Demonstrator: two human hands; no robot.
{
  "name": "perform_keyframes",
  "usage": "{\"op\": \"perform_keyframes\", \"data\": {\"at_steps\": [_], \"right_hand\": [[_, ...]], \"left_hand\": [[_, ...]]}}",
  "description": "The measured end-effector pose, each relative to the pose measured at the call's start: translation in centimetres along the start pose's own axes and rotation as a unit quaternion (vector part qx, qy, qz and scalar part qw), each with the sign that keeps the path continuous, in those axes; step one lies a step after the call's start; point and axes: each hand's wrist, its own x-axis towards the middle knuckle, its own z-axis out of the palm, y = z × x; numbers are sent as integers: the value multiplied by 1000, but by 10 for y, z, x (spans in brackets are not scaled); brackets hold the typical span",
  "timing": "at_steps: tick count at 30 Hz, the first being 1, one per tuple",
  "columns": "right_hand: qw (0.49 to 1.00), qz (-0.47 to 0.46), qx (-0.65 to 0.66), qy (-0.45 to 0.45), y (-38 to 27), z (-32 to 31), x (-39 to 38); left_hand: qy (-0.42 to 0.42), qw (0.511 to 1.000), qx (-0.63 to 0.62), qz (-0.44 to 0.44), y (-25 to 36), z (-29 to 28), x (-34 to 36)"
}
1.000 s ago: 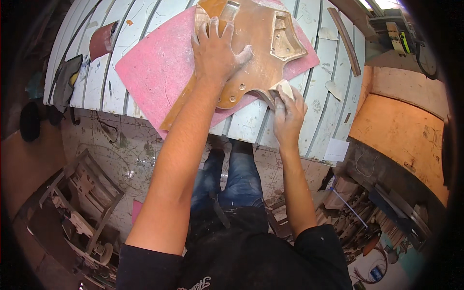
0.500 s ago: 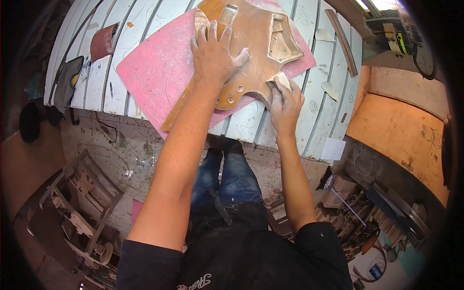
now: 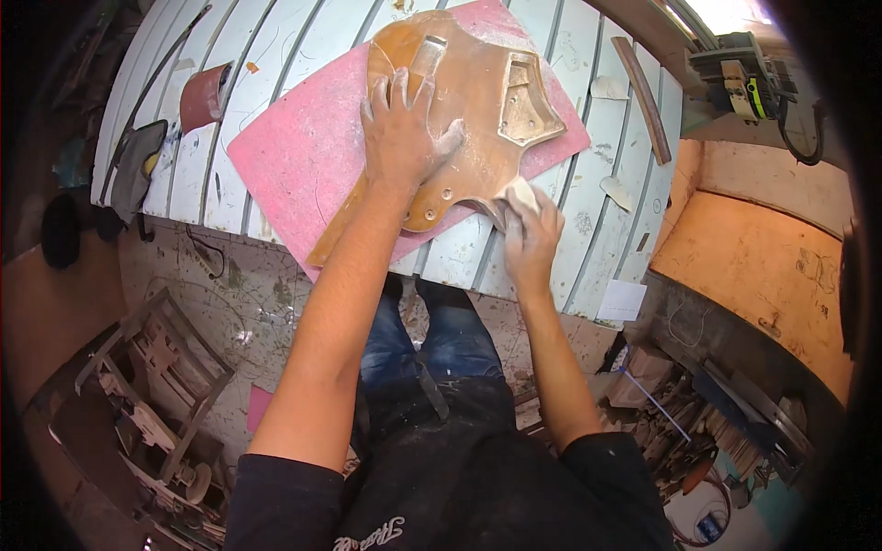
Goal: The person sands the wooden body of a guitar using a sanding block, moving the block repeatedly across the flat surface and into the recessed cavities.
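A wooden guitar body, orange-brown and dusted white, lies flat with its routed cavities facing up. It rests on a pink pad that shows around its edges. My left hand is spread flat on the face of the body, fingers apart, below the small rectangular pocket. At the body's near right edge, beside the curved cutaway, my right hand is closed around a pale folded piece of sandpaper. The sandpaper touches the edge there; its underside is hidden by the fingers.
The white slatted table carries a reddish-brown curved sanding sheet at left and a dark wooden strip at right. Pale scraps lie near the right edge. Wooden frames stand on the floor at lower left.
My right hand with the sandpaper has moved slightly nearer along the body's edge. My left hand stays on the same part of the body; the whole view has shifted a little.
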Motion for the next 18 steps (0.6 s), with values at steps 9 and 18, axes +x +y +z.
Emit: {"op": "perform_keyframes", "data": {"at_steps": [9,18], "right_hand": [[999,29,-39,0,0,2,-9],[997,54,-45,21,-7,12,-1]], "left_hand": [[-16,1000,-6,4,0,2,1],[-41,999,-31,0,-1,-3,2]]}}
